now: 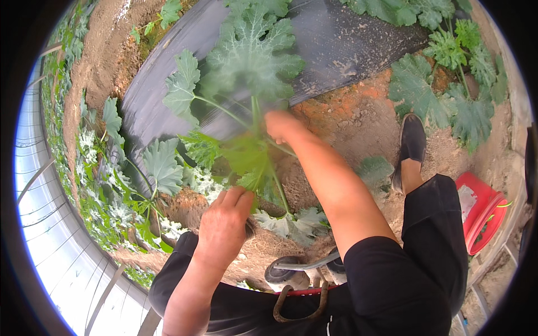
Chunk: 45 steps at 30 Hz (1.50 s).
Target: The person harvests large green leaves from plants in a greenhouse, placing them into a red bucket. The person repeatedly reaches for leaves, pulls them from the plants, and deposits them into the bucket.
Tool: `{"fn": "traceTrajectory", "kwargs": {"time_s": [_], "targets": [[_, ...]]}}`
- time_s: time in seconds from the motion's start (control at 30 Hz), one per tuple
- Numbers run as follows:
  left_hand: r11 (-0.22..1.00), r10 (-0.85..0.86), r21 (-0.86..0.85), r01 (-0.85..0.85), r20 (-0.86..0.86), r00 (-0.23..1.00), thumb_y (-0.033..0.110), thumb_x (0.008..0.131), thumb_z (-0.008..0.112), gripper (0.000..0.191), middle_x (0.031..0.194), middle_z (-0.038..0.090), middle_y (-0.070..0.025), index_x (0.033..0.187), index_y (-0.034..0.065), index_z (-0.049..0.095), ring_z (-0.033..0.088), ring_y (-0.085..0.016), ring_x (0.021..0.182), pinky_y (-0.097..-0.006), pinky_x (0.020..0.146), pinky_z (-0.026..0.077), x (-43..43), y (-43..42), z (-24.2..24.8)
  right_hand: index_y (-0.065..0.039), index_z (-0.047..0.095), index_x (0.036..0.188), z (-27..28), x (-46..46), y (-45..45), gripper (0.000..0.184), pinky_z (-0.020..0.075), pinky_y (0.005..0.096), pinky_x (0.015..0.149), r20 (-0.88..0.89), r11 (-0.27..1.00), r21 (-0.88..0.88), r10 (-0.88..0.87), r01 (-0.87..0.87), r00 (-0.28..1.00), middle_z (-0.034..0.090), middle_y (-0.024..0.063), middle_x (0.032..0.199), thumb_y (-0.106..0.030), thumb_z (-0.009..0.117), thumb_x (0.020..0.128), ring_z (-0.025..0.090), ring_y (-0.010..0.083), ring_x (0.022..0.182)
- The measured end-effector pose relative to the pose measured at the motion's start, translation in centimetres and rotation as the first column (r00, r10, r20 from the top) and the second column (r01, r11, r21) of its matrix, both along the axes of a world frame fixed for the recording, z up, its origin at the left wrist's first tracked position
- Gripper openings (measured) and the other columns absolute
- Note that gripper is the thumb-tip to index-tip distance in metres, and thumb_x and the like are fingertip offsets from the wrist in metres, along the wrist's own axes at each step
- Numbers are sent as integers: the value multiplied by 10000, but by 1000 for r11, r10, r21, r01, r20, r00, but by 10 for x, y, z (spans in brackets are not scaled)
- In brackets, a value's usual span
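A squash plant with large lobed, silver-veined leaves (252, 54) grows in front of me. My left hand (225, 220) has its fingers curled over the lower edge of a bright green squash leaf (248, 157), which is blurred. Beside the leaf stalks (254, 111) at the heart of the plant is my right hand (283, 126). Its fingers are bent and smeared by motion, and whether they hold anything cannot be made out. Another stalk (279, 189) slants down to a pale leaf (294, 224) near the ground.
Black plastic mulch film (357, 42) covers the bed behind the plant. More squash plants stand to the left (164, 168) and right (441, 92). A red bucket (483, 214) lies beyond my leg. Below me is a wheeled seat with wheels (281, 271). Translucent greenhouse sheeting (54, 252) curves along the left.
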State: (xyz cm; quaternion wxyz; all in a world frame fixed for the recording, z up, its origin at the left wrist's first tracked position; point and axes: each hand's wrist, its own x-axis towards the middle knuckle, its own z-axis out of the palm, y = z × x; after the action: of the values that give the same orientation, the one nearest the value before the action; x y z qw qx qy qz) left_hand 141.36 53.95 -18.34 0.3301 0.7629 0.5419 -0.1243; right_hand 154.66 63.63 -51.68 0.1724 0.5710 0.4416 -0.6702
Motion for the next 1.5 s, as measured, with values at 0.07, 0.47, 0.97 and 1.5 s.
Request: {"fn": "traceTrajectory", "kwargs": {"time_s": [0.07,0.47,0.97,1.5], "targets": [[1000,13,-9,-13,-23,1000,-82,795,611,422,1193,683,-138,1195,21,698,679,-378,1068,-461,907,579,0,2,0,-32,734,1046,11,3,-6,258,593,412,763,-10,993,108,46,-44,999,779,152,1045,-183,528,1010,753,253,930],[999,39,18,-38,-80,996,-108,799,600,407,1189,683,-150,1174,19,694,679,-399,1062,-480,882,578,-8,8,-2,-47,748,1131,36,-13,-32,254,597,500,963,41,856,509,-128,90,991,773,220,1142,-112,547,991,752,383,1096],[1000,-11,-11,10,-36,999,-79,831,579,376,1175,682,-147,1182,8,685,675,-386,1063,-466,889,579,4,-8,-6,-68,718,1022,51,56,-39,260,531,524,765,-321,725,529,-309,440,895,734,216,910,-290,590,981,705,409,859],[984,-143,-120,128,-131,981,16,858,652,336,1081,613,-98,1193,44,634,662,-295,1038,-407,838,599,16,-40,-12,-35,690,1005,64,55,-50,236,520,360,658,-468,724,471,-280,505,838,673,53,773,-256,624,1056,621,179,679]]}}
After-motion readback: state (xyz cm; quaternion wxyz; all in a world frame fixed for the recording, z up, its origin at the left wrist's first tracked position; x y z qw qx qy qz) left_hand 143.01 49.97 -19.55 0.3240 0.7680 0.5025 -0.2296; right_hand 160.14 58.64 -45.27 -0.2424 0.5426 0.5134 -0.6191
